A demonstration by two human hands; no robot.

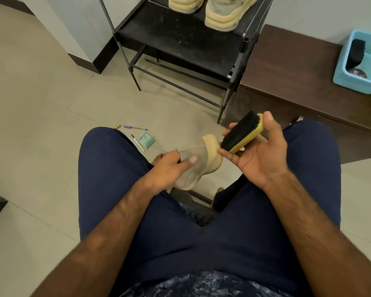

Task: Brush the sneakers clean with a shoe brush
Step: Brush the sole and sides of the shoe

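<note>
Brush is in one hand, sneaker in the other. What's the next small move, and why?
Probably turn the right hand so the bristles of the brush face the sneaker, then set them on it. The bristles point up toward the camera now, beside the sneaker, which the left hand holds between the knees.

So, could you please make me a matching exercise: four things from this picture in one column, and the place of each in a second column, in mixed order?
1 shoe brush
2 sneaker
3 purple pen
4 blue tub

A on the wooden bench
B held in the right hand
C on the floor
D held in the left hand

Pairs: 1-B, 2-D, 3-C, 4-A
</note>
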